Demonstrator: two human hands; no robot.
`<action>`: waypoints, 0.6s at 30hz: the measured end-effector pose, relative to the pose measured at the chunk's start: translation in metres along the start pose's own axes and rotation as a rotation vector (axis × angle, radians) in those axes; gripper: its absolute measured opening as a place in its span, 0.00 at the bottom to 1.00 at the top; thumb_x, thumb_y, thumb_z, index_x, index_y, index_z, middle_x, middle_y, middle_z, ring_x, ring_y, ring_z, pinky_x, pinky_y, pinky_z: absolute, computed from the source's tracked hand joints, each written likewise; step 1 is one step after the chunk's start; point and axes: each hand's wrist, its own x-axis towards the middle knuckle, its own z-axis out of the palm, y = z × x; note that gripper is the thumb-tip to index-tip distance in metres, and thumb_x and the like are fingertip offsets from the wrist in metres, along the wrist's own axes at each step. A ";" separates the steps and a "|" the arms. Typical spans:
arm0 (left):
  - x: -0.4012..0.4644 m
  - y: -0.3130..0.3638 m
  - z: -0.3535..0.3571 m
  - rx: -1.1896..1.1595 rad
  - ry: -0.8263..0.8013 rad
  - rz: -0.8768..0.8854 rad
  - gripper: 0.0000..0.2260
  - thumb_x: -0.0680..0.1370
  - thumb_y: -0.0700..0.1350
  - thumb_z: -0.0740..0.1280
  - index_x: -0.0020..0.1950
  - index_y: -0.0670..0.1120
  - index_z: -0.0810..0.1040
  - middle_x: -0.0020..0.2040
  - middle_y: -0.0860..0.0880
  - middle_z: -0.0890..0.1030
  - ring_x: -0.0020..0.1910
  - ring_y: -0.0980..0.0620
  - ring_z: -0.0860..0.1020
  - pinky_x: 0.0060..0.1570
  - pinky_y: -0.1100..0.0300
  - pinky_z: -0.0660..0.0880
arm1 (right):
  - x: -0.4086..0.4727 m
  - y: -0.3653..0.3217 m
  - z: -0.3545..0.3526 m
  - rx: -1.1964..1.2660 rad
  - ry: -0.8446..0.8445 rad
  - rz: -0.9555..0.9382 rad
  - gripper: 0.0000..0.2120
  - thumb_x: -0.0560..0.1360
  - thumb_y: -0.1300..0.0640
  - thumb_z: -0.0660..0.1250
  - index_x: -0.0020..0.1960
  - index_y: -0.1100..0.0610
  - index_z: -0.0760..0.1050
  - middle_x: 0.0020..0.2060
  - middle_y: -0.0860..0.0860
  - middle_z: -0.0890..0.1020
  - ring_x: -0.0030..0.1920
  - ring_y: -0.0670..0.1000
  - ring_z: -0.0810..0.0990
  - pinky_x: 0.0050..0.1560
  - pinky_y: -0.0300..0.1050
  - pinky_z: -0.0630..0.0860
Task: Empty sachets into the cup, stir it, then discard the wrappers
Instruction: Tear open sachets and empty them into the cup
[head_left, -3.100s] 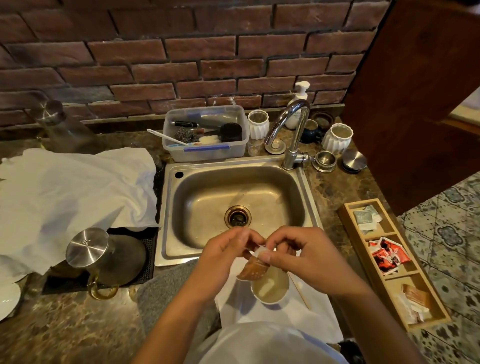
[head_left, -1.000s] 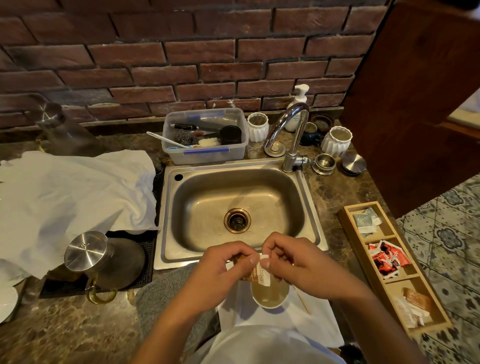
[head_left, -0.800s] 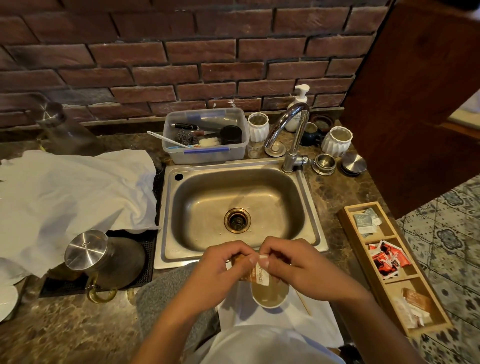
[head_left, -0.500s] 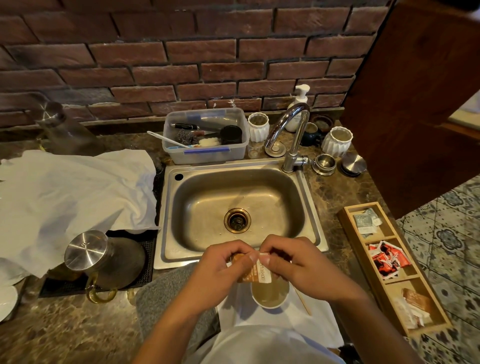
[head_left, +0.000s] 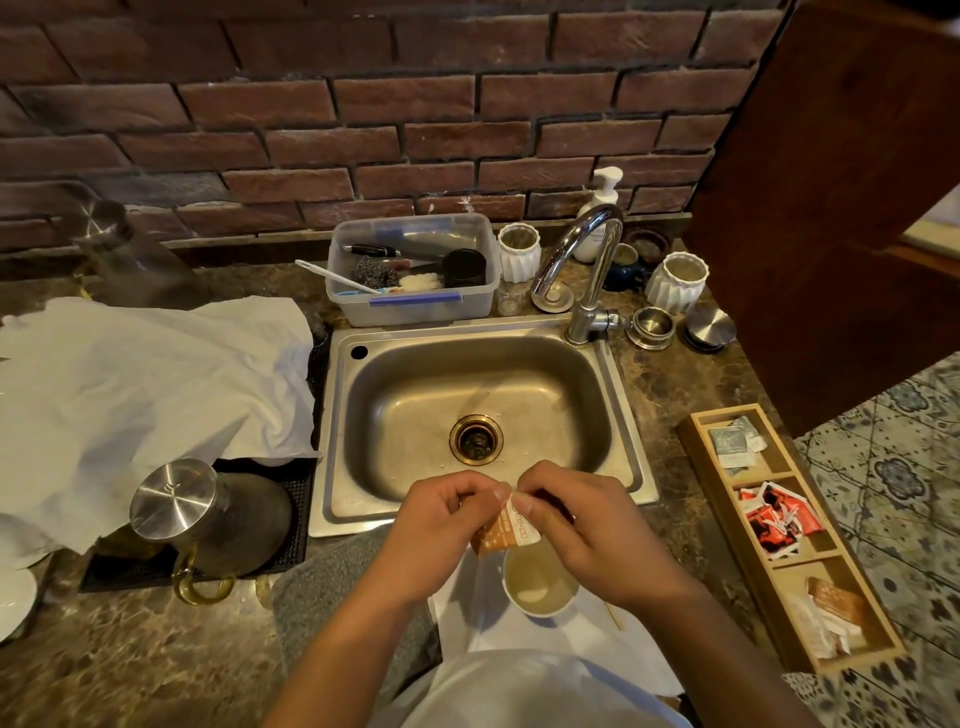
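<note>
A small orange and white sachet (head_left: 506, 531) hangs just above a white cup (head_left: 537, 583) of pale liquid. My left hand (head_left: 441, 525) pinches the sachet's top left corner. My right hand (head_left: 576, 525) pinches the top edge right beside it. The cup stands on a white napkin (head_left: 483, 618) in front of the sink. A thin wooden stirrer (head_left: 615, 618) lies on the napkin, partly hidden under my right forearm.
A steel sink (head_left: 483, 415) with a tap (head_left: 584, 275) lies straight ahead. A wooden tray (head_left: 789, 535) of sachets sits at the right. A steel kettle (head_left: 208, 519) and a white cloth (head_left: 145, 395) are at the left. A plastic tub (head_left: 415, 270) stands behind the sink.
The sachet hung lower and more folded over the cup three seconds ago; now both hands hold it by its top edge, a little higher. Over the last second hardly anything moved.
</note>
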 end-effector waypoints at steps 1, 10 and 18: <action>0.000 0.000 0.000 0.007 -0.004 -0.001 0.08 0.80 0.41 0.69 0.45 0.39 0.85 0.33 0.49 0.81 0.32 0.56 0.76 0.35 0.63 0.73 | 0.000 0.000 0.000 0.040 -0.003 0.019 0.07 0.83 0.49 0.63 0.50 0.51 0.76 0.37 0.46 0.80 0.38 0.49 0.79 0.38 0.54 0.76; -0.005 0.003 -0.002 0.030 -0.040 0.061 0.11 0.73 0.48 0.72 0.47 0.41 0.86 0.36 0.48 0.84 0.35 0.55 0.79 0.37 0.64 0.75 | 0.001 -0.002 -0.009 0.258 0.008 0.123 0.03 0.81 0.53 0.68 0.50 0.52 0.78 0.37 0.49 0.81 0.38 0.52 0.80 0.39 0.57 0.78; -0.007 0.001 -0.004 0.025 -0.025 0.026 0.05 0.78 0.42 0.72 0.45 0.41 0.85 0.36 0.46 0.83 0.35 0.53 0.78 0.35 0.64 0.74 | 0.002 -0.006 -0.014 0.358 -0.125 0.164 0.04 0.80 0.54 0.69 0.52 0.53 0.80 0.39 0.51 0.82 0.40 0.54 0.83 0.42 0.54 0.81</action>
